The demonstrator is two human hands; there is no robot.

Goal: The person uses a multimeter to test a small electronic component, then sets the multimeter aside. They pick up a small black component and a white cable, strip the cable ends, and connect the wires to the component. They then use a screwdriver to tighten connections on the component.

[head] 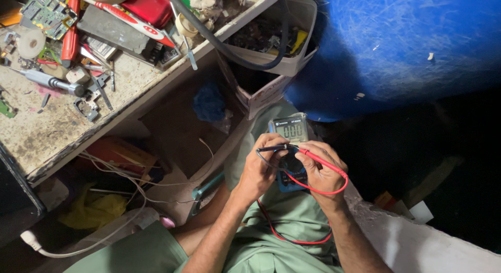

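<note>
A blue digital multimeter (290,130) with a lit grey display rests on my lap, over green clothing. My left hand (259,168) grips its left side and pinches the black probe (272,148), which lies across the meter's front. My right hand (320,170) covers the dial area and holds the red probe (319,159). The red lead (292,238) loops down over my lap, and the black lead curls between my hands. The meter's lower half is hidden by my fingers.
A cluttered workbench (49,127) at upper left holds a circuit board (47,13), screwdrivers (69,35) and small parts. A white box of parts (292,59) sits beside a large blue barrel (412,49). A white power cable (78,247) and yellow bag (91,210) lie below.
</note>
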